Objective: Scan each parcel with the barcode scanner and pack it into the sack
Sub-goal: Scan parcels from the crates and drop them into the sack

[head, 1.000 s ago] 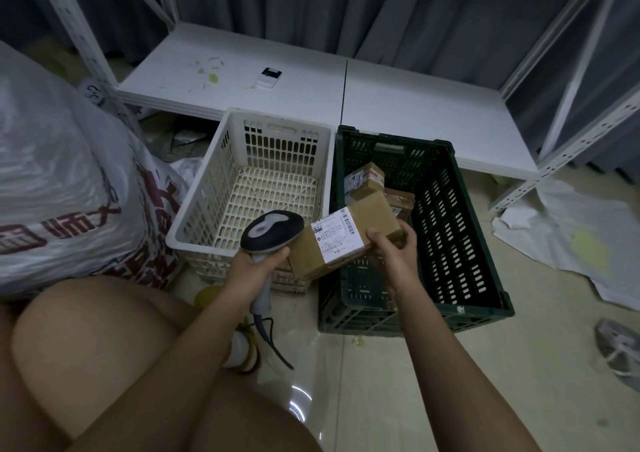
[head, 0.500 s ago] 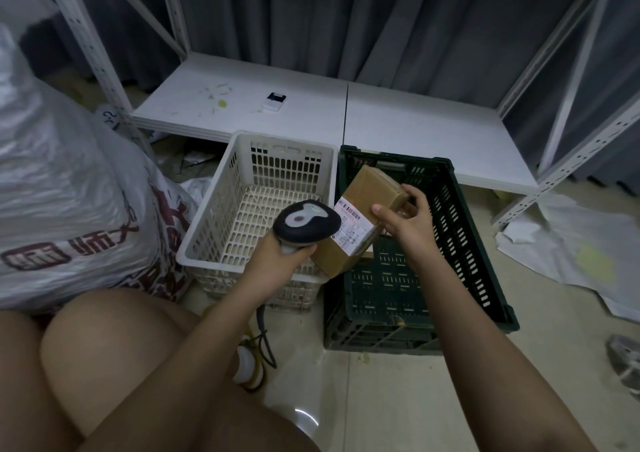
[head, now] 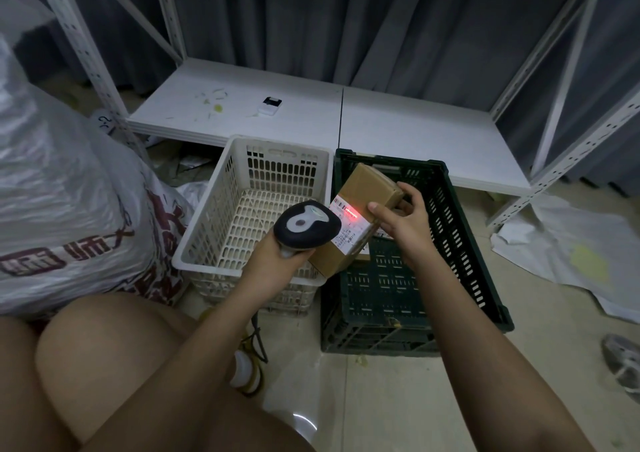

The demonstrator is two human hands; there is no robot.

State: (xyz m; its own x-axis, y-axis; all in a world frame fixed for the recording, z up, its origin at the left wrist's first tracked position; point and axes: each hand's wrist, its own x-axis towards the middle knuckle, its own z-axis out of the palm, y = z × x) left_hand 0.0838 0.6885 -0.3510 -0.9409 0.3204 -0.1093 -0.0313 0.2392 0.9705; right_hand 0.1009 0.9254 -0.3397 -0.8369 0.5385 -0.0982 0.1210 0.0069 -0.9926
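At far left a bulging white sack [head: 69, 209] with red lettering stands on the floor beside the person's bare knee. Next to it sits a white basket [head: 207, 244]. Over the basket's right edge, the left hand [head: 277, 264] grips the handle of a dark scanner [head: 306, 225], its head pointing right. A red light glows on the white label of a brown parcel [head: 367, 188], which the right hand [head: 405, 223] pinches, thumb on the label side and fingers curled round the far edge. The tilted parcel hangs above a dark green crate [head: 464, 244]. Behind lies a low white shelf [head: 415, 129]; crumpled paper [head: 571, 251] lies at right.
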